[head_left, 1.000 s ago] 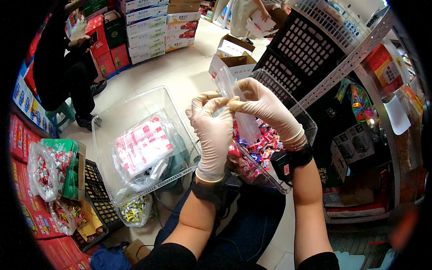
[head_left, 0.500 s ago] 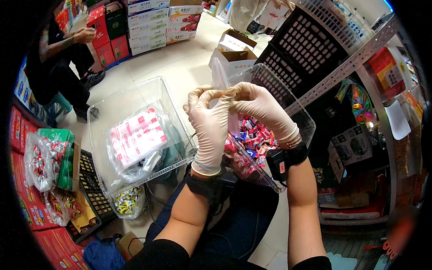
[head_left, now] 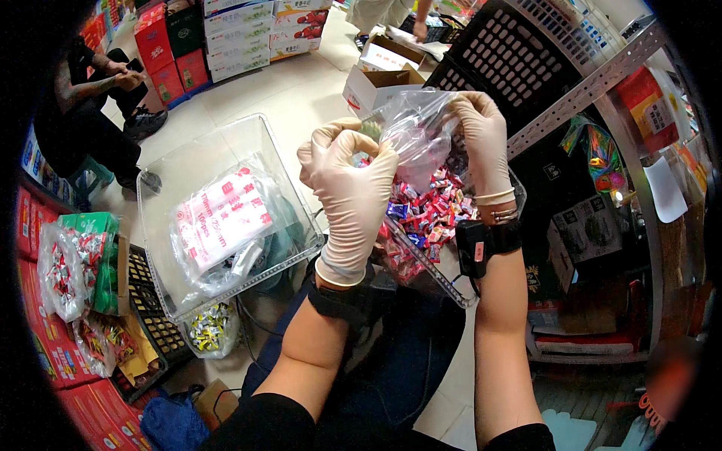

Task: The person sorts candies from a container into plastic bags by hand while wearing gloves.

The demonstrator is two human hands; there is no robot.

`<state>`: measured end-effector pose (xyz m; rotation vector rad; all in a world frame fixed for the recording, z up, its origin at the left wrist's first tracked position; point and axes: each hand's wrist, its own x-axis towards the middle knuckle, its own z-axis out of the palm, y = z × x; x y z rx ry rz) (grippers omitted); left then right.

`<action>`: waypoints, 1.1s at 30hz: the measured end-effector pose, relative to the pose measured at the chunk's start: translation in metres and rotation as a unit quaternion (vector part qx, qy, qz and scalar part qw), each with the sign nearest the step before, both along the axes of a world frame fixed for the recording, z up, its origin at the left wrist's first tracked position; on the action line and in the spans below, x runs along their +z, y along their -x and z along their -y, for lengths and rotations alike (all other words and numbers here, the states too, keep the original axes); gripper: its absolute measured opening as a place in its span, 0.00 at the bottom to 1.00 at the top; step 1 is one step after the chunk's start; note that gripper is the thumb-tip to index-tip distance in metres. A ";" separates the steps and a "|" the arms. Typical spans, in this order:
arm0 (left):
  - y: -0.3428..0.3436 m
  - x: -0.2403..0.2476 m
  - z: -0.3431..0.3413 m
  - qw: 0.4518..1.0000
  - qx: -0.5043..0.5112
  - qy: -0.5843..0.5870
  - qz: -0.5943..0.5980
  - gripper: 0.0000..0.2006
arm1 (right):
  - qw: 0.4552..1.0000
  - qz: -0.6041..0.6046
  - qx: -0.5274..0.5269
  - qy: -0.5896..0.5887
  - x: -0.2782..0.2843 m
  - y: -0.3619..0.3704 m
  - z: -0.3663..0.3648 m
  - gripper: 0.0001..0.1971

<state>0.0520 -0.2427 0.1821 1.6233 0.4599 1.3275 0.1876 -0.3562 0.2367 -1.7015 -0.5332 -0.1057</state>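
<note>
A clear plastic bag (head_left: pixel 415 135) is stretched between my two gloved hands, its upper edge spread wide. My left hand (head_left: pixel 350 188) pinches one side of it between thumb and fingers. On the other side my right hand (head_left: pixel 485 139) grips the bag near its top corner. Both hands wear thin whitish gloves. Below the bag, many small wrapped candies (head_left: pixel 430 214) in red, blue and pink lie in a clear plastic bin (head_left: pixel 429 272). The bag hides part of the bin's far side.
Left of my hands stands another clear bin (head_left: pixel 159 259) holding a pack of plastic bags (head_left: pixel 226 218). Bagged candies (head_left: pixel 213 331) sit beside a black crate (head_left: pixel 147 301). Black baskets (head_left: pixel 519 64) and a metal shelf (head_left: pixel 583 90) rise at the right. A person (head_left: pixel 90 98) sits far left.
My hands have moved apart, the right one going right and up. The bag, bunched between my fingers before, is now spread out between them.
</note>
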 end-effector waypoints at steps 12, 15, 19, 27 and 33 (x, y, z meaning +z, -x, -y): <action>-0.001 0.003 0.003 0.965 -0.120 0.200 0.119 0.06 | 0.972 0.155 0.128 0.122 -0.008 -0.003 0.004 0.11; -0.007 -0.002 0.004 0.978 -0.096 0.162 0.089 0.09 | 0.973 0.160 0.100 0.131 -0.012 -0.002 0.001 0.15; -0.009 -0.004 0.009 0.990 -0.095 0.093 0.049 0.20 | 0.975 0.143 0.122 0.117 -0.018 0.011 -0.009 0.24; -0.011 -0.011 0.005 0.988 -0.148 0.034 -0.009 0.17 | 0.961 -0.144 0.214 -0.103 0.002 0.024 -0.012 0.20; -0.006 -0.003 0.003 0.917 -0.286 0.259 0.098 0.08 | 0.906 -0.292 0.243 -0.187 -0.004 0.011 0.000 0.13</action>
